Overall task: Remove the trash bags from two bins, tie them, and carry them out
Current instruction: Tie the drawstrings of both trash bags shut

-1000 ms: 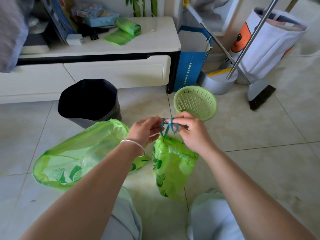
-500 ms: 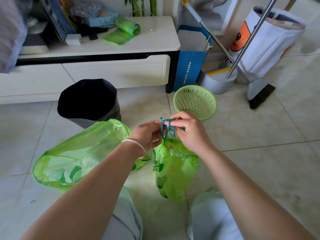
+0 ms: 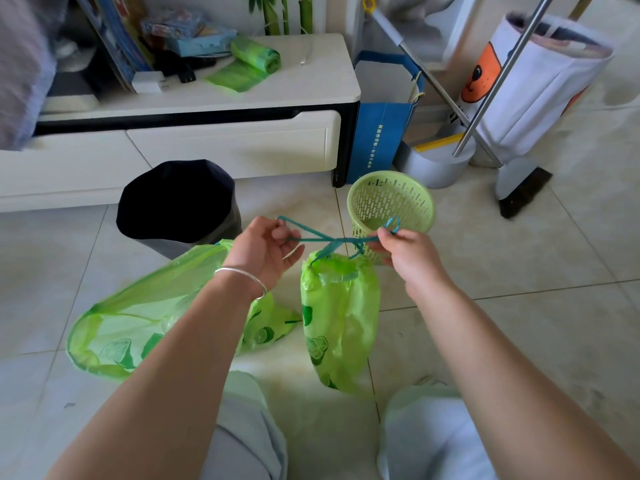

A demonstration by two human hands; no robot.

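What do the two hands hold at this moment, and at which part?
The small green bag, by its teal drawstring. The left hand pinches one loop end, the right hand the other, pulled apart above the gathered mouth.

Open tiled floor lies to the right of the right hand, bounded farther back by the broom head and grey dustpan. Just behind the hands stand the green slotted basket and the black-lined bin, with a bare strip of floor between them. To the left, the open green bag sprawls across the tiles, and the white cabinet closes off the back.
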